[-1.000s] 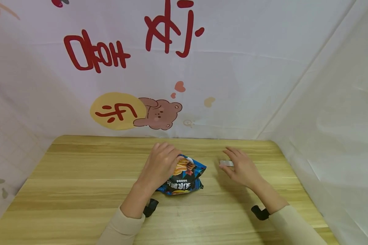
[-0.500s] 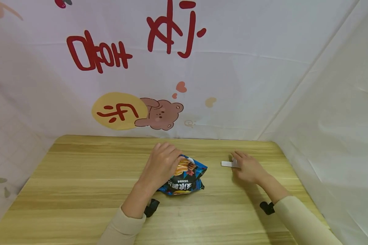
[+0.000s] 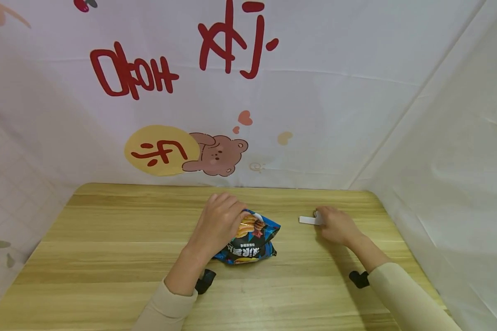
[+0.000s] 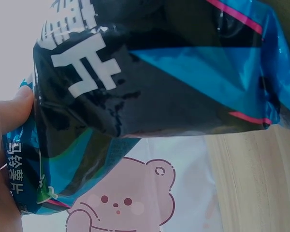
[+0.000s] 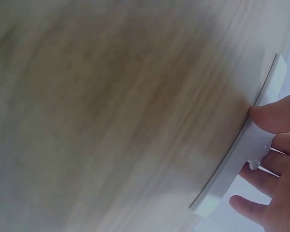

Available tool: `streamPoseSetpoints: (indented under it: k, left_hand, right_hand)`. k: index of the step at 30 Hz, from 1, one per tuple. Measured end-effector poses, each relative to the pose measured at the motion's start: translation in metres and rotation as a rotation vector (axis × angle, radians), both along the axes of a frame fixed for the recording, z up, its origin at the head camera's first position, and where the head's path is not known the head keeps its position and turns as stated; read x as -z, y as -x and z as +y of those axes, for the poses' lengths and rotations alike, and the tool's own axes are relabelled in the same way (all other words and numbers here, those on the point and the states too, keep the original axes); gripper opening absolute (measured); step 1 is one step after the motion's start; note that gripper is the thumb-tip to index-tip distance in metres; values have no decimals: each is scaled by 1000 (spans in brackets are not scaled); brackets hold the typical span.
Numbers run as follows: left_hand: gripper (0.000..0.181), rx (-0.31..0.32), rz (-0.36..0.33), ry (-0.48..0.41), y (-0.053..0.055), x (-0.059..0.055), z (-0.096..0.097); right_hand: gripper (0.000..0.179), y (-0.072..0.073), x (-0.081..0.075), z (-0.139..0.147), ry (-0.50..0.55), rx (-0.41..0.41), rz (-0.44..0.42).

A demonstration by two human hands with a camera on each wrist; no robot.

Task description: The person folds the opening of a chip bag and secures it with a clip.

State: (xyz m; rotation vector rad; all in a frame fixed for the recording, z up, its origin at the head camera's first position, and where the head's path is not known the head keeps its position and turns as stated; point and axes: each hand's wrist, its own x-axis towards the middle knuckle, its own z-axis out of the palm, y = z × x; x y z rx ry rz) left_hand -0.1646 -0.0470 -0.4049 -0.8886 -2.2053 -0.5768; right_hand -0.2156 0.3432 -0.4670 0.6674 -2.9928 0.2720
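Note:
My left hand (image 3: 220, 224) grips the top of a blue and black bag of potato chips (image 3: 248, 236) that stands slumped on the table. In the left wrist view the crinkled chip bag (image 4: 150, 92) fills much of the picture, and the thumb (image 4: 19, 108) presses on its folded end. To the right, my right hand (image 3: 337, 225) pinches a long, thin white bag clip (image 3: 308, 220) low over the table. The right wrist view shows the clip (image 5: 244, 145) with a dark slit along one edge and a small knob, thumb on one side and fingers on the other.
The wooden table (image 3: 120, 239) reaches back to a white printed cloth (image 3: 314, 92) with red characters and a pink bear (image 3: 217, 154). Another white cloth (image 3: 451, 184) hangs along the right side. Black straps (image 3: 205, 281) show at both wrists.
My right hand has moved slightly to the right, and its fingers have curled in on the white bag clip, so more of the clip shows. The left hand and chip bag stay put.

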Motion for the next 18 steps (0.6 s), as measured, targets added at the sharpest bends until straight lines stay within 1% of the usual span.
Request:
streamPoseSetpoints:
  k: [5, 9, 15, 18]
  left_hand:
    - [8, 0, 3, 1, 0, 0, 0]
    - [9, 1, -9, -9, -1, -2, 0]
    - [10, 0, -28, -25, -2, -2, 0]
    - [9, 5, -31, -32, -2, -2, 0]
  right_hand:
    - [46, -1, -1, 4, -2, 1, 30]
    - [47, -3, -5, 5, -14, -14, 64]
    - [34, -9, -9, 5, -11, -31, 112]
    - [27, -12, -12, 4, 0, -37, 117]
